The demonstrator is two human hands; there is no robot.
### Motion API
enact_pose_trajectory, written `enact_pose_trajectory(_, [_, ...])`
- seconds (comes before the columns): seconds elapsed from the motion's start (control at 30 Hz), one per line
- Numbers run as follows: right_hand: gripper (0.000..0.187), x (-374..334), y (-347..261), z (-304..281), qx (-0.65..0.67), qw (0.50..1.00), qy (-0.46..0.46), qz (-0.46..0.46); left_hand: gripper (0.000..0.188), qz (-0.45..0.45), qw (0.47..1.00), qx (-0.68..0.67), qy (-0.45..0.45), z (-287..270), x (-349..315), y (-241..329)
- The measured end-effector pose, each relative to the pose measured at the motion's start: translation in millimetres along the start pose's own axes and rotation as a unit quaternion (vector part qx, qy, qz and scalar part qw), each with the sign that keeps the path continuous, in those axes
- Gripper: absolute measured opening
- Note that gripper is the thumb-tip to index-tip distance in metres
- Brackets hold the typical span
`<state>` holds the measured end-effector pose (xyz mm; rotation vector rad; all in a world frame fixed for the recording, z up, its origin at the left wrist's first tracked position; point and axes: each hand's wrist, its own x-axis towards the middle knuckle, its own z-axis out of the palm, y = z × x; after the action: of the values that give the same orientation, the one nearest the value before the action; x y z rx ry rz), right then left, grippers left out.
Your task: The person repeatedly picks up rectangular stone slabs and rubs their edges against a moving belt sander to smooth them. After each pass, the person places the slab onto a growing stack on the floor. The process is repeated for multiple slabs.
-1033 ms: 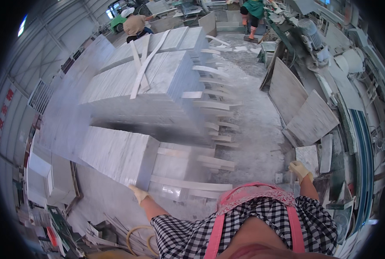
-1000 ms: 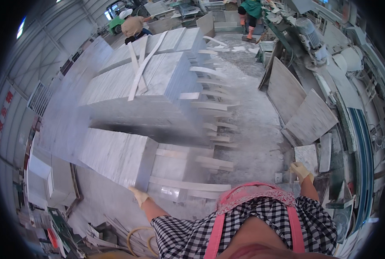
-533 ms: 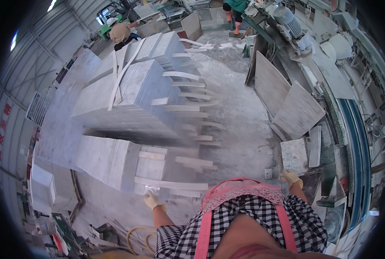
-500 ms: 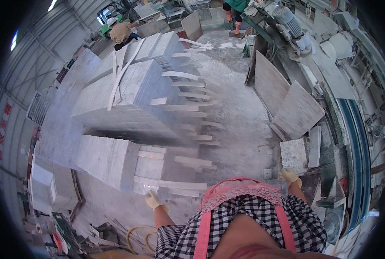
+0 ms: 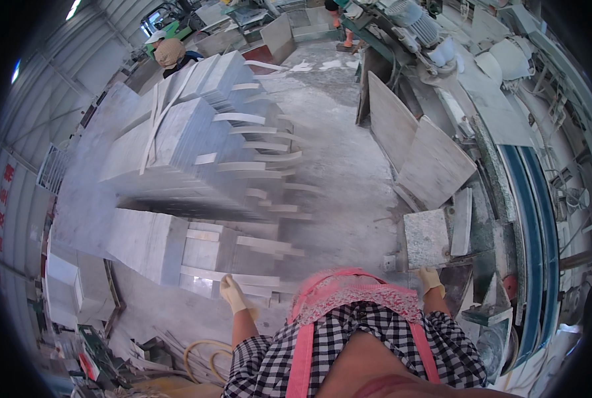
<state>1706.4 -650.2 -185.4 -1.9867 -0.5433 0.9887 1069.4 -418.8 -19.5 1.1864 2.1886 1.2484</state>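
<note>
My left hand (image 5: 233,293), in a cream glove, hangs beside the near end of a low stack of stone slabs (image 5: 151,242). Its fingers are loosely extended, with nothing visible in them. Long pale strips (image 5: 229,276) lie across the stack's right part, close to that hand; I cannot tell whether they touch. My right hand (image 5: 432,281), also gloved, is down at my side just below a speckled stone piece (image 5: 434,237). Its fingers are too small to read, and no held thing shows.
A taller slab stack (image 5: 170,142) with strips jutting from its right side stands ahead. Big slabs (image 5: 435,162) lean at the right, beside blue rails (image 5: 538,225) and a motor (image 5: 412,20). A person (image 5: 170,53) is behind the stacks. A yellow hose (image 5: 199,355) lies lower left.
The stacks and leaning slabs have shifted left in view as the view moved. My left hand has swung up slightly beside the strips. The person behind the stacks now appears lower behind them.
</note>
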Motion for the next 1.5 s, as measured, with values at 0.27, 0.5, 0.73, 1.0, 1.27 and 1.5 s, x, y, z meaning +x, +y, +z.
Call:
enact_pose_trajectory(0.27, [0.028, -60.4, 32.7, -42.6, 0.093, 0.980, 0.076, 0.159, 0.027, 0.062, 0.974, -0.016, -0.216, 138.0, -46.8, 77.8])
enact_pose_trajectory(0.5, [0.027, -78.3, -4.3, -40.0, 0.121, 0.977, 0.121, 0.127, 0.027, 0.062, 0.939, 0.024, -0.336, 227.3, -57.7, 83.2])
enact_pose_trajectory(0.73, [0.024, -19.2, 87.5, -62.1, 0.070, 0.979, 0.118, 0.153, 0.034, 0.109, 0.924, 0.068, -0.360, 326.6, -16.9, 66.5])
enact_pose_trajectory(1.0, [0.019, 75.7, 33.0, -59.3, -0.469, 0.857, 0.087, -0.194, 0.041, 0.104, 0.883, 0.169, -0.426, 421.0, 40.1, 102.7])
enact_pose_trajectory(1.27, [0.044, 166.7, -241.9, 11.5, -0.089, 0.980, 0.176, -0.028, 0.046, 0.063, 0.808, 0.189, -0.554, 473.9, 92.5, 154.5])
enact_pose_trajectory(1.5, [0.047, 176.8, -235.6, 37.1, -0.027, 0.966, 0.244, -0.078, 0.048, 0.051, 0.783, 0.186, -0.591, 486.0, 104.7, 176.1])
